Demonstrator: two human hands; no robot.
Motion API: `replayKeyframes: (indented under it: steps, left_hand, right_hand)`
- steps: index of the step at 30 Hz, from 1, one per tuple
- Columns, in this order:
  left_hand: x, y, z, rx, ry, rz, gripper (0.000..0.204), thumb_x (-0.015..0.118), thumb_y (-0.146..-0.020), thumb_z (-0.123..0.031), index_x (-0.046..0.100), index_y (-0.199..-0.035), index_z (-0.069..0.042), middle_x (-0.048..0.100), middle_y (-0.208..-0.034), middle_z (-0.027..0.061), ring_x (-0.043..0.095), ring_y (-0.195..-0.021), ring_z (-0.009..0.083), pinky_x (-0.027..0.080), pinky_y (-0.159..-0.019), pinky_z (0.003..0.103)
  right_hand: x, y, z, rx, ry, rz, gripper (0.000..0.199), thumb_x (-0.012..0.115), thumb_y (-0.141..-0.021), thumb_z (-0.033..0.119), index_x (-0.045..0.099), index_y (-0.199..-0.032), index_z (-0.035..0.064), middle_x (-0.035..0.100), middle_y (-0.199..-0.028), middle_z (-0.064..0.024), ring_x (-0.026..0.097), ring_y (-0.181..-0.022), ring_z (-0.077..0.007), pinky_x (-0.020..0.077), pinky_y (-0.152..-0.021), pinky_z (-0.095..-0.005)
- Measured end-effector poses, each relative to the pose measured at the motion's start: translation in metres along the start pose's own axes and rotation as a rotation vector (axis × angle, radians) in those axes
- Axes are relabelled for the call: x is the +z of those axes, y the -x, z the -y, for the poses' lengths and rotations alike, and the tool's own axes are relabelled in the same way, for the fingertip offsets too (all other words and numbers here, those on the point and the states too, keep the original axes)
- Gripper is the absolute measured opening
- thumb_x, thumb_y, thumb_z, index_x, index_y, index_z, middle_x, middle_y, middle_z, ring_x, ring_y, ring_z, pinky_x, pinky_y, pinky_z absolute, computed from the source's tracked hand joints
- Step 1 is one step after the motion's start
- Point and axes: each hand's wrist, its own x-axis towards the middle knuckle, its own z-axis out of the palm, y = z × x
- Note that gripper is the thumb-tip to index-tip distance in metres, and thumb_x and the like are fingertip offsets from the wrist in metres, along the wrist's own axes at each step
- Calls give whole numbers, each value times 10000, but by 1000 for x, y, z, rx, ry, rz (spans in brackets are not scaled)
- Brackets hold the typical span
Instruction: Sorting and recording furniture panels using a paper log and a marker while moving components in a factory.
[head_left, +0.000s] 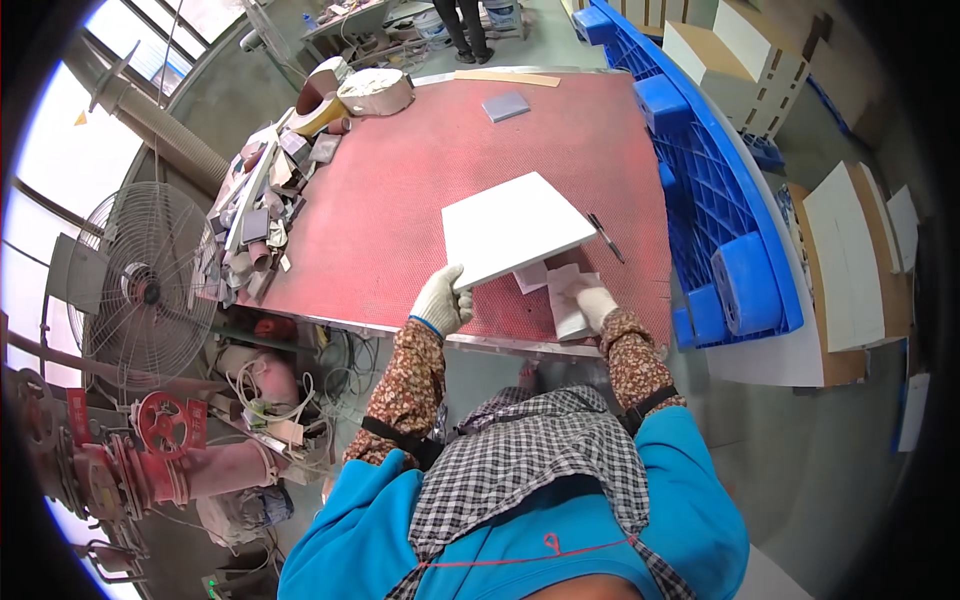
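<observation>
Head view: red worktable (420,190), workshop floor (830,450)

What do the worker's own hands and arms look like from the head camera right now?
Both hands wear pale knit work gloves: the left hand shows a blue cuff edge, the right hand is plain off-white. Each forearm is covered by a brown floral-patterned oversleeve, with a dark strap at its upper end. Above that come bright blue jacket sleeves, and a black-and-white checked apron hangs between them.
</observation>
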Motion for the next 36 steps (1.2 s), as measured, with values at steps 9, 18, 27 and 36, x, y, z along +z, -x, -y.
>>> replayKeyframes:
  steps: [9,18,27,36]
  left_hand:
    - [-10,-4,14,-66,-9,-40,216,526,-978,-331,484,-960,-119,446,-651,3,412,-487,100,358,-412,239]
    - [-10,-9,17,-57,-32,-76,273,510,-1002,-390,480,-966,-121,433,-672,20,383,-499,98,317,-419,250]
    - [-10,-10,34,-143,-99,-102,287,482,-1009,-431,490,-956,-149,422,-631,5,425,-485,137,351,-417,288]
    - [-15,-15,51,-218,-66,-38,269,480,-1010,-447,489,-1003,-178,465,-703,26,465,-498,170,391,-440,313]
  right_hand:
    - [-3,21,31,109,-89,299,288,614,-820,63,625,-1059,-97,685,-937,-142,686,-792,-243,583,-652,-375]
    - [-37,9,-5,-91,527,193,341,631,-803,215,692,-1008,-51,693,-996,-180,665,-875,-277,530,-805,-382]
    - [-52,27,5,-78,789,-361,366,531,-885,275,674,-1110,25,659,-1135,-248,623,-1095,-407,496,-925,-482]
    - [-30,77,18,-57,188,490,96,621,-893,100,670,-926,24,703,-1054,-166,658,-1042,-247,518,-908,-379]
